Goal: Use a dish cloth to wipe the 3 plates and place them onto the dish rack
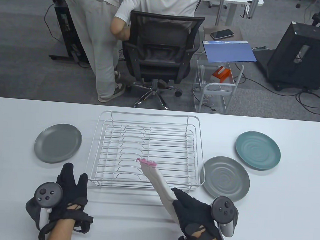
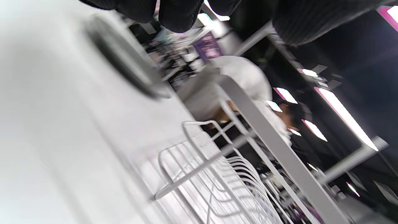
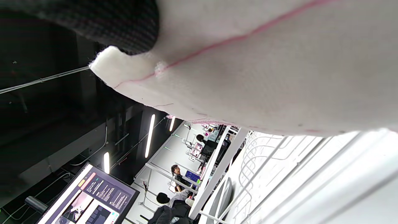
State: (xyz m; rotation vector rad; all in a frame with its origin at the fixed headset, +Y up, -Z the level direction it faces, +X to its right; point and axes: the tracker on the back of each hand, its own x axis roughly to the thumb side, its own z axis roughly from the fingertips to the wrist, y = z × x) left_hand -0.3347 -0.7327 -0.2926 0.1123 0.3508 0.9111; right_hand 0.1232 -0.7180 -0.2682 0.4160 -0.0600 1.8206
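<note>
A white wire dish rack (image 1: 147, 149) stands in the middle of the table with no plate in it. A dark grey plate (image 1: 57, 142) lies to its left. A grey plate (image 1: 225, 177) and a teal plate (image 1: 258, 149) lie to its right. My right hand (image 1: 194, 215) grips a white dish cloth (image 1: 160, 185) with a pink edge, which sticks up and left over the rack's front rim. The cloth (image 3: 264, 65) fills the right wrist view. My left hand (image 1: 70, 190) rests flat on the table near the rack's front left corner, fingers straight, holding nothing.
Beyond the table's far edge stand an office chair (image 1: 159, 57), a person (image 1: 100, 35) in white, and a small wire cart (image 1: 217, 85). The left wrist view shows the rack (image 2: 217, 174) and the dark plate (image 2: 124, 62), blurred.
</note>
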